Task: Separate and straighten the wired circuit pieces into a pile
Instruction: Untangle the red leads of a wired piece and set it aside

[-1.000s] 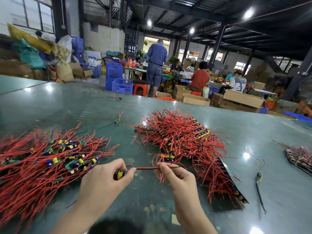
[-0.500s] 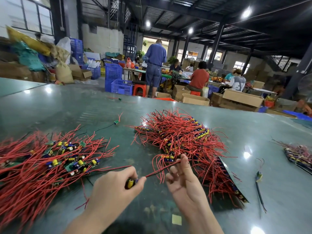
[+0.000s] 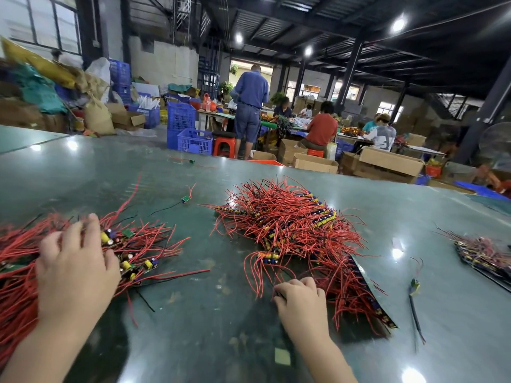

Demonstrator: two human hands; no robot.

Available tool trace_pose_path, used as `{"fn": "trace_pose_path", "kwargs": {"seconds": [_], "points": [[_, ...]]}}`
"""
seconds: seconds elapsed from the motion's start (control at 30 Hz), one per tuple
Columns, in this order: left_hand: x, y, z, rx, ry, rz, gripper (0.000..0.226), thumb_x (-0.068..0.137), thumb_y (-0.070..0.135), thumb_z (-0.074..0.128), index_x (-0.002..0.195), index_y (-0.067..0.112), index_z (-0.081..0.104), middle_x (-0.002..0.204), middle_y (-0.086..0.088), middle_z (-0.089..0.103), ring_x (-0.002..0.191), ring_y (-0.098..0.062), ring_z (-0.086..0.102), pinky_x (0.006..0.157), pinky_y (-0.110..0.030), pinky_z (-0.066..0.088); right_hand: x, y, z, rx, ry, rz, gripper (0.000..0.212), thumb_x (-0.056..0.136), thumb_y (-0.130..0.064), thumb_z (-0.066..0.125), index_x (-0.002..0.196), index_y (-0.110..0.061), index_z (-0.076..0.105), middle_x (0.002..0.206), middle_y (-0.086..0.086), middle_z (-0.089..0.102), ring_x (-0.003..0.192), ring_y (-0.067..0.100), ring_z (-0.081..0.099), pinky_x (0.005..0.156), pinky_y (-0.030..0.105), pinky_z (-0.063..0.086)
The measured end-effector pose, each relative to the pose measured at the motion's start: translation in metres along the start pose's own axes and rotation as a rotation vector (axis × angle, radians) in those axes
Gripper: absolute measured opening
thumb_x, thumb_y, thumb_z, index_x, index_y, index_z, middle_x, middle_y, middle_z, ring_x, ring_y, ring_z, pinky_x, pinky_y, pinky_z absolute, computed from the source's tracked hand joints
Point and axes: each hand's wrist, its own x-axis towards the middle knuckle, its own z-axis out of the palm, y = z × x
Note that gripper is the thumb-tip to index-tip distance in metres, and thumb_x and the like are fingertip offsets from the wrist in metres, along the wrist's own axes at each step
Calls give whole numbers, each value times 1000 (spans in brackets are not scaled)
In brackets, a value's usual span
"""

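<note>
Two heaps of wired circuit pieces share the green table (image 3: 193,313). The sorted pile (image 3: 25,272) lies at the near left, its red wires fanned roughly in one direction and its small boards with yellow capacitors gathered toward the middle. The tangled heap (image 3: 290,230) sits in the centre-right, wires looping every way, part of it resting on a dark sheet (image 3: 370,291) whose edge runs toward the near right. Judged by bulk, the sorted pile looks at least as large as what is left, so the work seems somewhere past its midpoint, with a good many pieces still to pull free. A few strays lie apart: one small board (image 3: 184,199) with a black lead beyond the two heaps, another loose piece (image 3: 414,286) near the right, and a further bundle (image 3: 481,252) at the right edge.

The left hand (image 3: 74,272) rests palm down on top of the sorted pile, fingers (image 3: 94,228) spread and fairly straight, pressing the wires rather than curling round anything. The right hand (image 3: 301,299) is at the near edge of the tangled heap, knuckles up and fingers curled under among the red wires. It appears to be taking hold of the next piece, but the fingertips are hidden, so whether it has one pinched I cannot tell.
</note>
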Motion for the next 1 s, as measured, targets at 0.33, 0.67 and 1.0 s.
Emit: {"fn": "trace_pose_path", "kwargs": {"seconds": [0.33,0.67,1.0], "points": [[-47,67,1,-608,-329,139,29,80,-8,59,97,15,62,95,-4,63,77,-8,59,74,-8,41,-9,-15,-22,356,-337,-206,28,76,-8,55,79,-31,71,68,-22,61,88,5,51,78,25,40],[-70,65,25,-233,-875,213,64,70,62,66,124,34,48,112,16,49,110,-6,44,97,-21,35,-3,-11,-30,519,-69,-158,14,87,-27,64,89,-19,75,70,-14,64,59,-7,50,59,8,33],[-68,76,6,-512,-802,239,54,68,26,77,114,33,51,92,16,58,86,1,55,76,-7,37,-13,-30,-13,561,-299,-231,22,89,-33,59,88,-17,73,72,1,65,57,-3,45,60,14,37]]}}
